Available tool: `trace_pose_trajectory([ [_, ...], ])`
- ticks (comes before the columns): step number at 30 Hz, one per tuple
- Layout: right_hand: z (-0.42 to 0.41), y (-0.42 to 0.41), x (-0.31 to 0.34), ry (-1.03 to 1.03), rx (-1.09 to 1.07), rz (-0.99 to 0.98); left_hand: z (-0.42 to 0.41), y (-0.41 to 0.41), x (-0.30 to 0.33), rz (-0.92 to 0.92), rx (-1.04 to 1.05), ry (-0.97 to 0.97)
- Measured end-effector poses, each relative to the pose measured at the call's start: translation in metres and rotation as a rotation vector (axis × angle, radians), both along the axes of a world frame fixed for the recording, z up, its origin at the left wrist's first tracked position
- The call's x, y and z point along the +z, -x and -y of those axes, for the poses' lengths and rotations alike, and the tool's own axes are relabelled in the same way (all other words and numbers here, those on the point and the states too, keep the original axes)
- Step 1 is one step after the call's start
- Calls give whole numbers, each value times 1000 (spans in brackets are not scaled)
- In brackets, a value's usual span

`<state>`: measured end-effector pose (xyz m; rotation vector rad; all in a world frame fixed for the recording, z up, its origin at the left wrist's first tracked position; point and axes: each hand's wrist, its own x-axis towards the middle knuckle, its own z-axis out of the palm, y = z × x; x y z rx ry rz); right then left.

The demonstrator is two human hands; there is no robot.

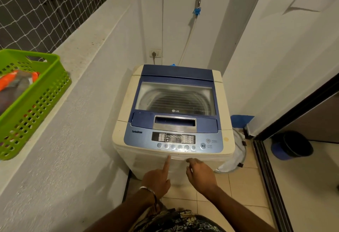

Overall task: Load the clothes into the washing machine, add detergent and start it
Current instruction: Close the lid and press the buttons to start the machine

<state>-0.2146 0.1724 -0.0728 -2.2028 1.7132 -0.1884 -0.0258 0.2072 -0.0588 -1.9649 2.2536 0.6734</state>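
The washing machine (173, 119), a top-loader, stands on the tiled floor (238, 186) in a narrow alcove. Its blue lid (175, 96) is down; the drum shows through the lid window, and no clothes can be made out inside. The clothes (16, 83), orange and grey, lie in the green basket (34, 101) on the ledge (78, 77) to the left, well apart from the machine.

Handling: the clothes should be soft, light and limp; take them by the bunch. The lid looks rigid and hinged at the rear; lift at the recessed handle (175, 122).

Grips: the left hand (157, 178) points one straight index finger at the front edge below the control panel (174, 140), the other fingers curled, holding nothing. The right hand (200, 174) hovers just beside it, fingers loosely bent, empty.

Limits of view: the basket is blurred and cut off at the left edge. Button legends are too small to read, except the start/pause key (203, 146). No detergent is in view. Whether the fingertip touches the casing cannot be told.
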Motion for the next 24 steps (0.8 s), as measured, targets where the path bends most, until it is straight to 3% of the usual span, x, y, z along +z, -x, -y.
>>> trace_pose_trajectory([
  [6, 7, 18, 19, 165, -100, 31, 0, 6, -5, -13, -45, 26],
  [11, 18, 41, 25, 146, -174, 34, 21, 6, 10, -79, 19, 165],
  [24, 29, 45, 29, -31, -65, -346, 42, 4, 10, -62, 40, 256],
])
